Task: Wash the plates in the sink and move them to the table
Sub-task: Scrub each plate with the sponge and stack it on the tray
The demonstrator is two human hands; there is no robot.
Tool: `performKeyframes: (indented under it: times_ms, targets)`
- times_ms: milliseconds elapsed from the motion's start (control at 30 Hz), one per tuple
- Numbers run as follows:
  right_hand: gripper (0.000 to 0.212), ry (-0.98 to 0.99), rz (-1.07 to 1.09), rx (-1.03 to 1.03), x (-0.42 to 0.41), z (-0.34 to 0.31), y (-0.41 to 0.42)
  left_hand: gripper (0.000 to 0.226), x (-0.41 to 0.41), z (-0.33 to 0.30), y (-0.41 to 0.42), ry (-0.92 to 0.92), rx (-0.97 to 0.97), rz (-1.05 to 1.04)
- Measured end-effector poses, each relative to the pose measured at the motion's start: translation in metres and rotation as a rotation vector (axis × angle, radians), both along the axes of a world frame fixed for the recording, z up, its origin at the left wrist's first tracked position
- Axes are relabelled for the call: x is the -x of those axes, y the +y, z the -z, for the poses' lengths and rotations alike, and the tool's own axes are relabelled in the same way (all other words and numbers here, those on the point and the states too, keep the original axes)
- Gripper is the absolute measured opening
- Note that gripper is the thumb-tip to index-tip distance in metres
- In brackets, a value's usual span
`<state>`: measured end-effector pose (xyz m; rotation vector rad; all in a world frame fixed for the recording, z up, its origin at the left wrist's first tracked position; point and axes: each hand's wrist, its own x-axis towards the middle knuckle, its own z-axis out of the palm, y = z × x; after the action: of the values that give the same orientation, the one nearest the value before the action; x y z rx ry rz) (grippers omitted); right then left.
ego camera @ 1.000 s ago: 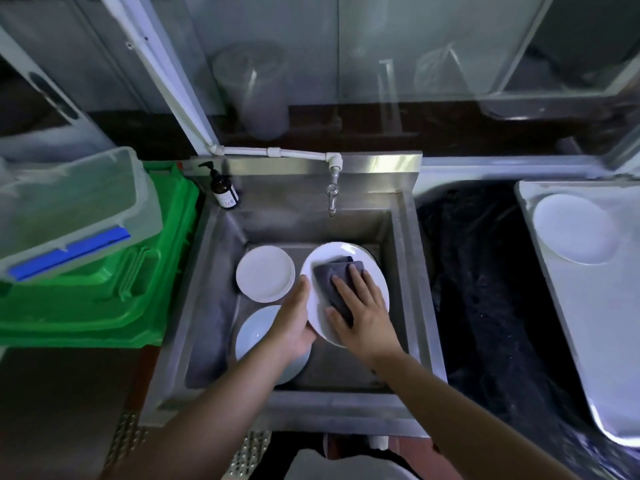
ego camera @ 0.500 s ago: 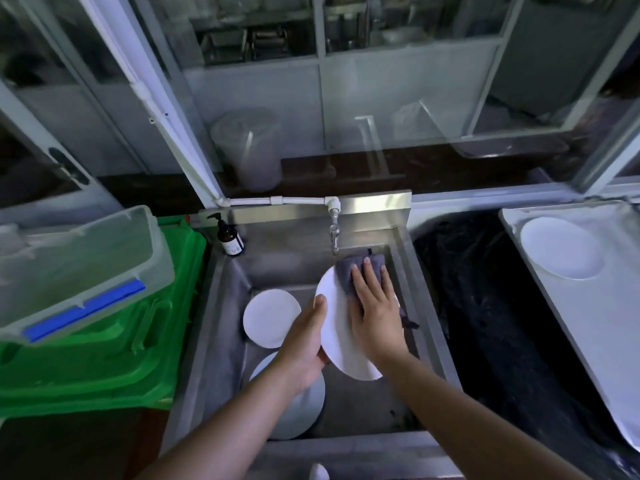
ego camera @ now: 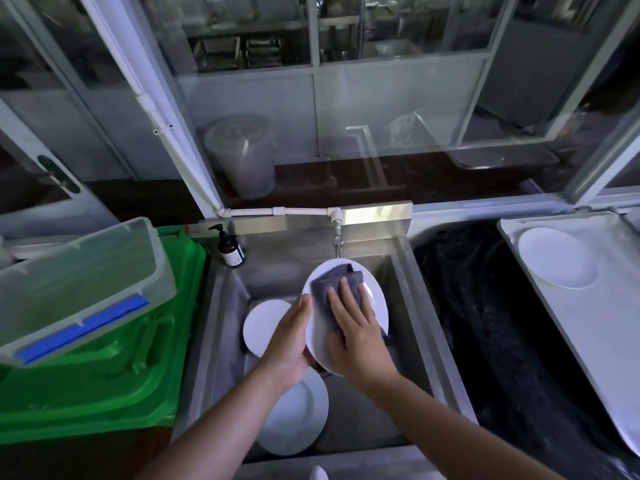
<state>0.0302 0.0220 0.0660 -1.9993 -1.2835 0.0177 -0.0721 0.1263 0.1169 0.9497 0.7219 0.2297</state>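
Note:
Over the steel sink (ego camera: 221, 306) I hold a white plate (ego camera: 375, 306) tilted up beneath the tap (ego camera: 337, 242). My left hand (ego camera: 291, 344) grips its left rim from behind, thumb on the front edge. My right hand (ego camera: 356, 327) presses a folded grey cloth (ego camera: 332, 278) flat against the plate's face. Two more white plates lie in the basin: a small one (ego camera: 263, 323) at the left and a larger one (ego camera: 301, 417) near the front, partly under my left forearm. On the grey table (ego camera: 588, 341) at the right rests another white plate (ego camera: 557, 258).
A dark pump bottle (ego camera: 231, 251) stands on the sink's back-left corner. Green crates (ego camera: 104, 368) with a clear plastic box (ego camera: 76, 285) on top fill the left side. A dark gap with black sheeting (ego camera: 485, 323) lies between sink and table. Glass partitions stand behind.
The view has tipped up. I have raised the plate from lying low in the basin to a tilted position under the tap, and my right hand with the cloth has slid along its face.

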Motion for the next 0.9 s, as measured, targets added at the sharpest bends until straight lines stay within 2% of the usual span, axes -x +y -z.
performKeyframes:
  times_ms: [67, 167, 233, 367, 567, 700, 767, 900]
  targets:
    - [0.06, -0.062, -0.094, 0.057, -0.014, -0.007, -0.01, 0.066, 0.002, -0.002, 0.006, -0.002, 0.021, -0.005]
    - [0.058, -0.103, -0.088, 0.072, -0.027, -0.02, -0.011, 0.064, 0.001, -0.005, 0.007, -0.011, 0.025, 0.002]
    - [0.054, -0.078, -0.076, 0.076, -0.019, -0.024, -0.004, 0.062, 0.0, -0.006, 0.006, -0.019, 0.016, 0.019]
    - [0.052, 0.113, -0.064, 0.096, -0.013, -0.026, -0.001, 0.06, 0.001, -0.006, 0.004, -0.027, 0.032, -0.018]
    - [0.059, 0.099, -0.068, 0.193, -0.011, -0.023, -0.002, 0.062, -0.002, -0.004, -0.005, -0.011, 0.056, -0.062]
    - [0.059, 0.116, 0.065, 0.22, 0.0, -0.032, 0.006, 0.049, -0.008, -0.007, -0.012, -0.009, 0.047, -0.029]
    - [0.058, 0.065, 0.098, 0.157, 0.014, -0.032, 0.007, 0.048, -0.009, -0.008, -0.01, -0.031, 0.048, -0.032]
    - [0.058, -0.234, -0.105, 0.043, -0.008, -0.006, -0.001, 0.056, -0.008, -0.006, -0.002, -0.029, 0.048, -0.039]
